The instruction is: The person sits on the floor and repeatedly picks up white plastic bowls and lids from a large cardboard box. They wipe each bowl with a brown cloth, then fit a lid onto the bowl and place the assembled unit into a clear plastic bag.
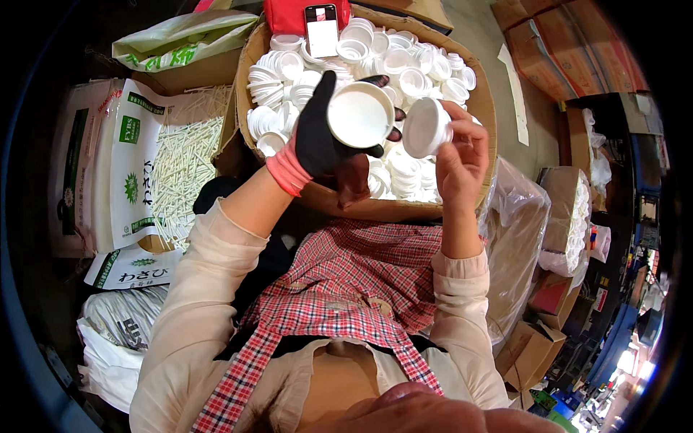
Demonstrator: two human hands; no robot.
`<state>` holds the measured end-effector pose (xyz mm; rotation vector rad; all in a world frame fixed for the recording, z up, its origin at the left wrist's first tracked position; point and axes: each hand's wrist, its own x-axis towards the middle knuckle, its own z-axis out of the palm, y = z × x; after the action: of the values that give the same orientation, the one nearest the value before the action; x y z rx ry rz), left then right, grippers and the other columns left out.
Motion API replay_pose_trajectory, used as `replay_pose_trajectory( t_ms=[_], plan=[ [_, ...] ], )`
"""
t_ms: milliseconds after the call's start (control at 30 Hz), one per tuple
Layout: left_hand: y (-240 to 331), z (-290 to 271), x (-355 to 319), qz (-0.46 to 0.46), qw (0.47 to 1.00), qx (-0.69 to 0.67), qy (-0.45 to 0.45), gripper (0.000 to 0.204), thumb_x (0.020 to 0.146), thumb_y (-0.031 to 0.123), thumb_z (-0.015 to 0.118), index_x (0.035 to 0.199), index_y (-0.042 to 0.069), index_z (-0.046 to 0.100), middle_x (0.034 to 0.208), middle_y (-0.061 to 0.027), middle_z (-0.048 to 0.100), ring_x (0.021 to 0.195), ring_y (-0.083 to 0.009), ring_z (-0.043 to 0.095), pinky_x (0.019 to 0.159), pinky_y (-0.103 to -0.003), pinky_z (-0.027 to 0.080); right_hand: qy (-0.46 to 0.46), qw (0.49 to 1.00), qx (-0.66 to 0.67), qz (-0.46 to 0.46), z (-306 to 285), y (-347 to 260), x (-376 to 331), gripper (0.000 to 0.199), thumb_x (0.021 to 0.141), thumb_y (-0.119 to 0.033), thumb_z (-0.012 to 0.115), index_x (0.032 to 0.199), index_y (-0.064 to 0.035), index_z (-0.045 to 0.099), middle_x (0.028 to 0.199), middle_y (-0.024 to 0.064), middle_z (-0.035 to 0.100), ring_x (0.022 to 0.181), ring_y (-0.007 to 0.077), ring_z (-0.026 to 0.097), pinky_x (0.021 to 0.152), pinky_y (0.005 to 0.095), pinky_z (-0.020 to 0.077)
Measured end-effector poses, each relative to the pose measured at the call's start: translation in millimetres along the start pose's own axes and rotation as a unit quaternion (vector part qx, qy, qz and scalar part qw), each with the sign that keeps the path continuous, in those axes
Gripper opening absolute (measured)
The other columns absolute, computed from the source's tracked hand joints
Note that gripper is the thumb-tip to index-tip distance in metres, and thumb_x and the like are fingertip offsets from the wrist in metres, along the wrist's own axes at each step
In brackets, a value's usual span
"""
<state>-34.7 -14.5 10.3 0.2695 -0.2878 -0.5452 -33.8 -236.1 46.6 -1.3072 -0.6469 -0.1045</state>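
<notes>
My left hand (316, 133), in a black glove with a pink cuff, is closed around a white round plastic cup (360, 115). Its thumb stands up at the cup's left, and dark fingertips show past the right side. Just to the right, my bare right hand (464, 155) grips a white plastic lid (424, 128) by its edge, tilted toward the cup. A small gap separates the two pieces. Both hands are over a large cardboard box (485, 94) heaped with white round plastic lids (411, 81).
A phone (321, 32) leans at the box's far edge before a red bag (289, 13). On the left, an opened printed sack holds many thin white sticks (184, 155). Clear plastic wrapping (512, 224) and another carton of white pieces (567, 216) stand on the right.
</notes>
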Motion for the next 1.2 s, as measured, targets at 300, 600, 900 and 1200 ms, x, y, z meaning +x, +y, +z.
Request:
replay_pose_trajectory(
  t_ms=[300,600,900,1200],
  plan=[
    [-6.3,6.6,-6.3,0.105,0.985,0.139,-0.004,0.056,0.101,0.041,0.029,0.138,0.0,0.038,0.128,-0.0113,0.054,0.113,-0.021,0.054,0.097,-0.037,0.044,0.004,0.931,-0.363,-0.025,25.7,-5.7,0.7,0.05,0.072,-0.005,0.074,0.12,-0.0047,0.057,0.123,0.0133,0.054,0.109,0.0255,0.055,0.087,0.0326,0.0472],
    [-24.0,5.1,-4.1,0.155,0.901,0.398,0.075,0.049,0.089,0.002,0.051,0.137,0.001,0.042,0.131,-0.0111,0.053,0.111,-0.0174,0.053,0.096,-0.03,0.042,-0.079,0.885,-0.44,-0.129,46.4,-15.1,-1.4,0.064,0.061,0.002,0.079,0.12,-0.0028,0.057,0.122,0.0173,0.053,0.109,0.0337,0.054,0.09,0.0397,0.0471],
    [-22.5,8.5,-5.4,0.198,0.813,0.544,0.058,0.053,0.085,0.0,0.052,0.137,0.003,0.042,0.128,-0.0126,0.054,0.111,-0.0203,0.054,0.097,-0.031,0.041,-0.079,0.877,-0.453,-0.143,42.2,-10.2,-2.3,0.065,0.06,0.004,0.079,0.12,-0.0031,0.057,0.12,0.0164,0.054,0.107,0.0335,0.054,0.088,0.0398,0.0474],
    [-19.2,18.4,-9.5,0.103,0.924,0.345,0.128,0.05,0.09,0.014,0.059,0.136,0.004,0.043,0.114,-0.0064,0.059,0.097,-0.0127,0.056,0.084,-0.025,0.046,-0.077,0.873,-0.457,-0.149,46.1,-8.3,-2.8,0.066,0.059,0.005,0.078,0.12,-0.0036,0.056,0.119,0.0163,0.054,0.104,0.0333,0.055,0.087,0.0399,0.0477]
  ],
)
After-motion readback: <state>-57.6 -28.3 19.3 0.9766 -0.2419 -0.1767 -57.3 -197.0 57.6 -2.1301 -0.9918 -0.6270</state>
